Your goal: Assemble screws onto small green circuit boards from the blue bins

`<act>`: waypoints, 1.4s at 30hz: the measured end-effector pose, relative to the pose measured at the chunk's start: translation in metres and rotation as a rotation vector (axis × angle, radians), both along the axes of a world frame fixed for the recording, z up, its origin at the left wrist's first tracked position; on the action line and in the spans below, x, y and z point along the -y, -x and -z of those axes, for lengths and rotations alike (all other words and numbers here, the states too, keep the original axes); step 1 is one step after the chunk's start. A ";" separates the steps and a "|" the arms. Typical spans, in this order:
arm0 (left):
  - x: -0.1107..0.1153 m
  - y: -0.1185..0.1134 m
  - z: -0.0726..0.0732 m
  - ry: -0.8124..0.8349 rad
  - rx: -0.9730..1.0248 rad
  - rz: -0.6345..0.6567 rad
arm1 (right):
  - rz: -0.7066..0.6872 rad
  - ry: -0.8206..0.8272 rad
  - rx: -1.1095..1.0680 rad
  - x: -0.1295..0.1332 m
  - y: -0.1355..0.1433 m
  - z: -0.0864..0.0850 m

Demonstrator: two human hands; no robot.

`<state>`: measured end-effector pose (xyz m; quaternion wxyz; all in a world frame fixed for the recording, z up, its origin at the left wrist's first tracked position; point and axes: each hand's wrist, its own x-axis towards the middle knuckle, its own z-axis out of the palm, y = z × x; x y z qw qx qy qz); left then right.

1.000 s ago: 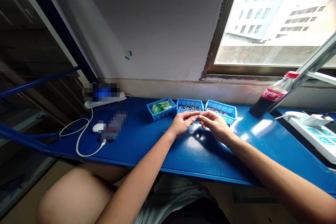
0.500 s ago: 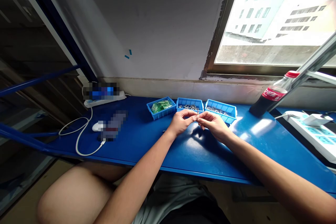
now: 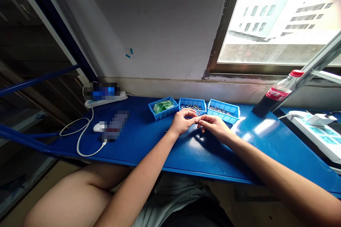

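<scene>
A bendy white cord (image 3: 79, 145) loops on the left side of the smooth, shiny blue table (image 3: 149, 142), near a round white thing (image 3: 98, 127) and a blurred patch. Next comes a blue plastic bin (image 3: 166, 114) with ribbed sides, holding crinkly, shiny green stuff (image 3: 163, 106). A second blue bin (image 3: 193, 100) holds short, shiny metal bits (image 3: 192, 107). A third blue bin (image 3: 234, 117) holds long, thin metal bits (image 3: 218, 109). Farther right are a see-through bottle (image 3: 277, 94) of dark drink with a red cap, and a hard white power strip (image 3: 328, 137). The left hand (image 3: 181, 125) has its thumb and pointing finger pinched together on a small metal piece (image 3: 199, 112), which pokes up just in front of the second bin. The right hand (image 3: 215, 125) pinches the same piece, fingertips touching the left ones, other fingers curled under. Its lower end is hidden.
</scene>
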<state>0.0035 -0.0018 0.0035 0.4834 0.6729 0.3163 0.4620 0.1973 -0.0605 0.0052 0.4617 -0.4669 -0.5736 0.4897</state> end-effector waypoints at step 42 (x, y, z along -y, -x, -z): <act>-0.006 0.027 -0.002 -0.435 -0.406 -0.242 | -0.090 -0.679 0.769 -0.030 0.004 0.022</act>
